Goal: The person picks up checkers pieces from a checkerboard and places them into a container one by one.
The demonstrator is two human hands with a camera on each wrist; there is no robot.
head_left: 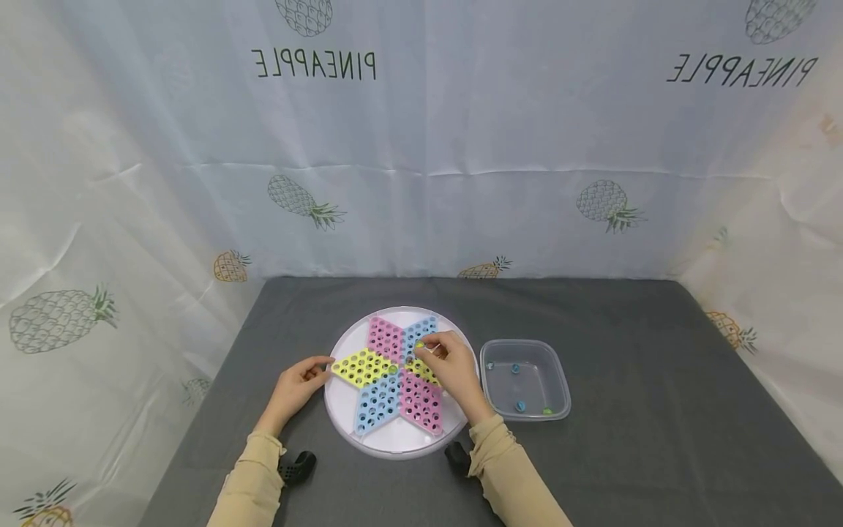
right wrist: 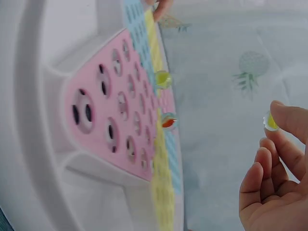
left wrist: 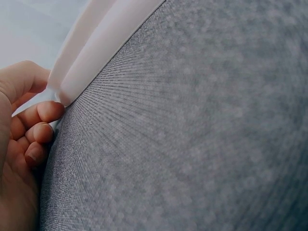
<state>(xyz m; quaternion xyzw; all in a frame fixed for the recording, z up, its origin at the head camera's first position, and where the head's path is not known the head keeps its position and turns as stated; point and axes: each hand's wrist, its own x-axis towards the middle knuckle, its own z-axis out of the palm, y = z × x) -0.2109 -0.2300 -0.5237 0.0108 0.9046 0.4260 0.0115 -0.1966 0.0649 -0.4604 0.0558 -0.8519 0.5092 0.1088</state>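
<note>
A round white Chinese checkers board (head_left: 342, 417) has a star of pink, blue and yellow sections dotted with holes. My left hand (head_left: 298, 386) holds its left rim between thumb and fingers, and the left wrist view shows that pinch on the white edge (left wrist: 91, 55). Above the board's right side, my right hand (head_left: 456, 369) pinches a clear marble (right wrist: 271, 121) with a yellow swirl between thumb and index finger. Two marbles sit near the star's middle: a yellow-green marble (right wrist: 163, 79) and a red-orange marble (right wrist: 168, 122).
Right of the board stands a clear plastic container (head_left: 563, 380) with several marbles, among them a blue marble (head_left: 520, 406) and a yellow-green marble (head_left: 547, 411). A dark grey cloth (head_left: 632, 461) covers the table, and a pineapple-print curtain (head_left: 421, 219) hangs behind it.
</note>
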